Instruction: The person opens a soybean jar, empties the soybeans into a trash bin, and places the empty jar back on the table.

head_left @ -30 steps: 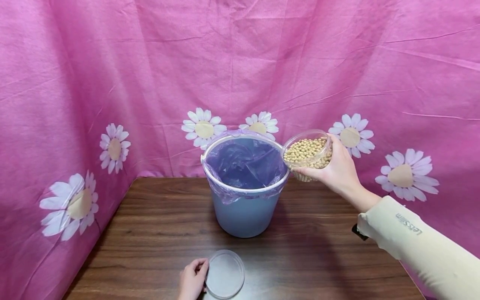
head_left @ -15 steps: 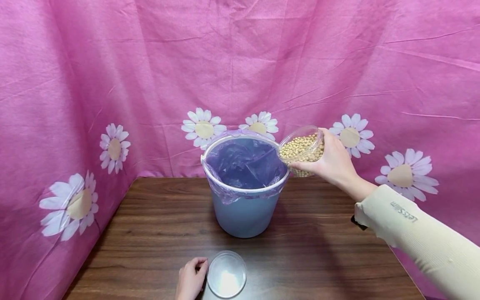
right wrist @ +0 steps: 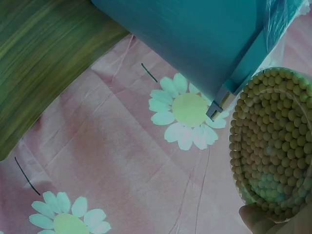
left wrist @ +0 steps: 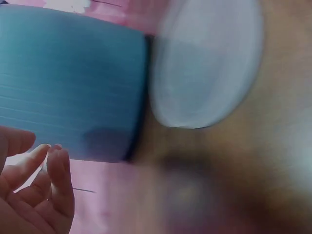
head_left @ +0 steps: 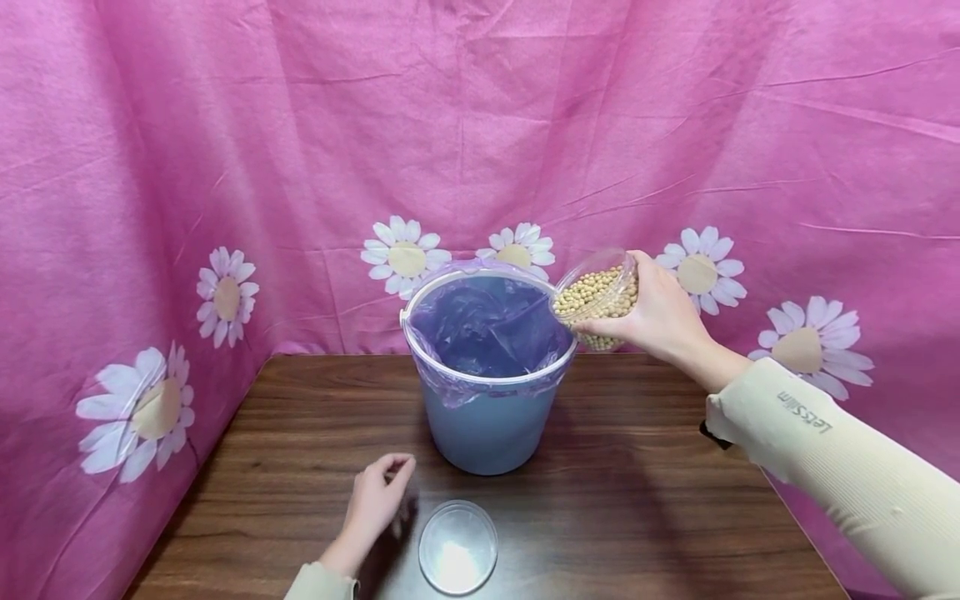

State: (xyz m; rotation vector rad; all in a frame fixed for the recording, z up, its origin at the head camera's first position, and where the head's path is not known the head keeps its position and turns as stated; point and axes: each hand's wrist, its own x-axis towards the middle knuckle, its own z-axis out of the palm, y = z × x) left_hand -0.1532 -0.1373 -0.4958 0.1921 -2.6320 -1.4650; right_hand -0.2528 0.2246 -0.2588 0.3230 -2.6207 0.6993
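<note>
My right hand [head_left: 667, 315] grips a clear round plastic tub of soybeans [head_left: 592, 292], tilted toward the bucket with its mouth at the bucket's right rim. In the right wrist view the tub's bottom [right wrist: 273, 146] shows beans packed against it. The blue bucket [head_left: 483, 433] stands upright on the table, lined with a purple plastic bag [head_left: 487, 321] folded over its white rim. My left hand [head_left: 378, 492], fingers loosely bent and holding nothing, is over the table left of the bucket. Near it a clear round lid [head_left: 458, 547] lies flat on the wood.
The brown wooden table [head_left: 300, 433] carries the bucket and lid. A pink cloth [head_left: 465, 125] printed with white daisies hangs behind and at both sides. At the bucket's rim a handle mount [right wrist: 222, 100] shows in the right wrist view.
My right hand has carried the tub left to the bucket's rim and tilted it further. My left hand has let go of the lid, which now lies flat, and moved forward toward the bucket.
</note>
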